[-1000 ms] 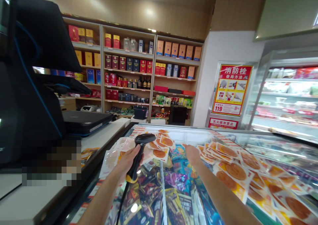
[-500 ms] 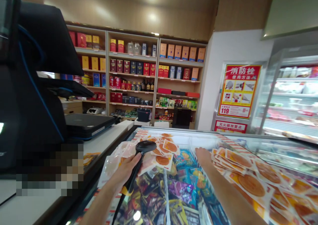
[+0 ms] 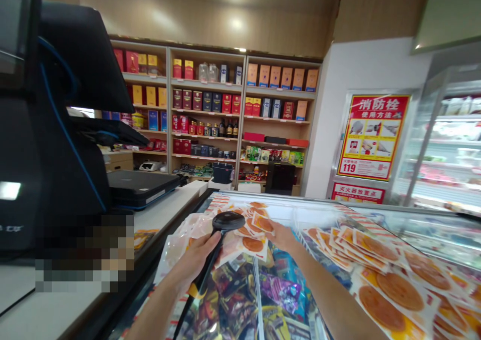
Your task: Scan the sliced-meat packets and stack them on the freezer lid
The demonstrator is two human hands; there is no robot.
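Observation:
My left hand [image 3: 197, 257] is wrapped round the handle of a black barcode scanner [image 3: 228, 221], whose cable runs down toward me. The scanner's head is over a pile of flat white packets, each showing a round orange-brown disc. At this pile's right edge, my right hand [image 3: 281, 234] has its fingers closed at the edge of one flat packet [image 3: 263, 223]; the fingertips are partly hidden. Another flat packet [image 3: 252, 244] lies just below it. More such packets [image 3: 400, 290] are heaped on the right. All lie on the glass top of a freezer.
Colourful wrapped goods [image 3: 233, 290] show through the glass, parted by a white wire divider [image 3: 259, 300]. At left stand a black till [image 3: 86, 54] and a flat black device [image 3: 143, 187] on a white counter [image 3: 165, 212]. Shelves of boxes [image 3: 206, 99] line the back.
My right hand has moved left, from beside the right heap to a packet in the left pile. More packets lie on the right heap's left side. My left hand still holds the scanner.

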